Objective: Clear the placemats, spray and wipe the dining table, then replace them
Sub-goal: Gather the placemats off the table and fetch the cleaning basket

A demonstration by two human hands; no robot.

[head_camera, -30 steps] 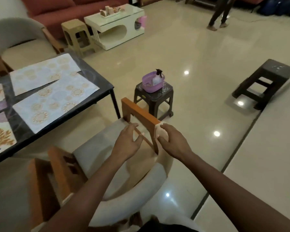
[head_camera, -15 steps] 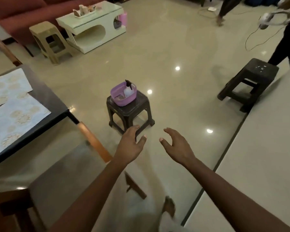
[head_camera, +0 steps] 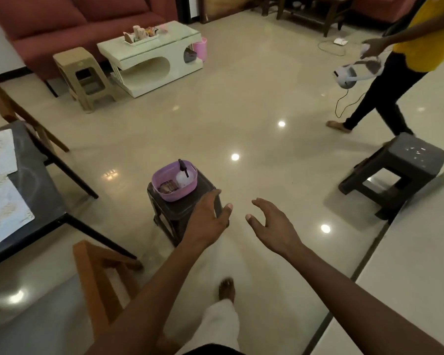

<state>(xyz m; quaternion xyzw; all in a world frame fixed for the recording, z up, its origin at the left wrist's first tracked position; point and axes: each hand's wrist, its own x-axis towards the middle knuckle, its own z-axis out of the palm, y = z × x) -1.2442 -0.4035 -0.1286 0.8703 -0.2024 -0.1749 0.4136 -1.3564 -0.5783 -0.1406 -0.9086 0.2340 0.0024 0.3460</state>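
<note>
A purple basin (head_camera: 173,194) sits on a small dark stool (head_camera: 190,212) ahead of me; inside it stand a white spray bottle (head_camera: 183,175) with a black nozzle and a folded brownish cloth (head_camera: 167,187). My left hand (head_camera: 208,220) hovers just right of the basin, over the stool, fingers relaxed and empty. Apart from it, my right hand (head_camera: 272,224) is held out over the floor, fingers spread and empty. At the left edge, pale patterned placemats (head_camera: 0,190) lie on the dark dining table (head_camera: 40,180).
A wooden chair (head_camera: 98,278) with a pale seat stands at the lower left. Another dark stool (head_camera: 395,172) is at the right, beside a person (head_camera: 385,80) carrying a headset. Further back are a tan stool (head_camera: 83,76), a white coffee table (head_camera: 151,56) and a red sofa (head_camera: 59,19).
Both hands let go of the chair's back and now hang empty. My view has swung from the chair toward the stool with the basin, which is now closer.
</note>
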